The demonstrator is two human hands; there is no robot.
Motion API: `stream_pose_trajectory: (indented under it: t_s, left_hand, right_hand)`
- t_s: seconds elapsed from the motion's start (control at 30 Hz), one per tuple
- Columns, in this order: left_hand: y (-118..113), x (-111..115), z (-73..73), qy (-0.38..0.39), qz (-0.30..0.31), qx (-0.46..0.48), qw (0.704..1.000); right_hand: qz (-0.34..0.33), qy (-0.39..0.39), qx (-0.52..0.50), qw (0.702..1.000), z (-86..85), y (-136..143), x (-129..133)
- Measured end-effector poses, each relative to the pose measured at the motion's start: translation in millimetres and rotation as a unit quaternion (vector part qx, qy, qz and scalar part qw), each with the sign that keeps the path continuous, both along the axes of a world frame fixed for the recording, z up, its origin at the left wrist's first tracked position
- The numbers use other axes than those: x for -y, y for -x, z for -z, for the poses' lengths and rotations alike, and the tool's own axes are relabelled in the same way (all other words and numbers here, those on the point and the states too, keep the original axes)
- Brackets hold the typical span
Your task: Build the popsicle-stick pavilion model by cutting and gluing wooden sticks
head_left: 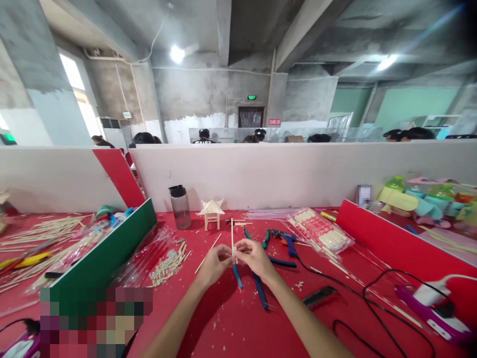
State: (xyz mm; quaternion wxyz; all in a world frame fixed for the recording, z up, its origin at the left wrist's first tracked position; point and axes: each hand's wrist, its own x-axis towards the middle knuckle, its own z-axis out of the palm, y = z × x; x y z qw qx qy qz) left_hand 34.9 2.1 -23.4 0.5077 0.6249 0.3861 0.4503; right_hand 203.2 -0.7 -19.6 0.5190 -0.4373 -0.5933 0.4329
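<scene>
Near the middle of the red table (223, 318), my left hand (218, 262) and my right hand (253, 256) meet, fingertips pinched around thin wooden sticks (232, 233). One longer stick stands upright; shorter pieces sit beside it between the fingers. Beyond the hands stands a small wooden pavilion model (212, 214). Blue-handled pliers (260, 292) lie partly under my right hand, and a blue tool handle (237, 277) shows below the fingertips. A blue glue gun (287, 242) rests to the right. A pile of short cut sticks (171, 264) is left of my left hand.
A dark-lidded bottle (180, 208) stands at the back left. Bundled sticks in plastic (322, 229) lie back right, with a black cable (335, 280) and a purple power strip (432, 313) nearer. Green (104, 248) and red (402, 243) dividers flank the space. People's heads show behind the white partition (261, 174).
</scene>
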Motion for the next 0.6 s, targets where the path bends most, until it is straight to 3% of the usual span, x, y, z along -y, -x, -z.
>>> stream_pose_trajectory:
  t_s: [0.1, 0.2, 0.37, 0.6]
  left_hand:
    - [8.1, -2.9, -5.0, -0.004, -0.026, 0.011, 1.0]
    - [16.6, -5.6, -12.6, -0.02, -0.05, 0.002, 0.999]
    - [26.0, -12.9, -10.8, -0.019, -0.02, -0.013, 1.0]
    - [23.4, -9.4, -6.1, -0.024, 0.051, -0.065, 0.996]
  right_hand:
    - [-0.01, 0.007, 0.009, 1.0, 3.8, 3.0, 0.7]
    - [-0.026, -0.006, 0.084, 0.996, 9.0, 7.9, 4.8]
    - [-0.041, -0.022, 0.176, 0.983, 9.1, 14.9, 13.7]
    - [-0.056, 0.007, -0.002, 0.998, -4.6, 9.9, 10.0]
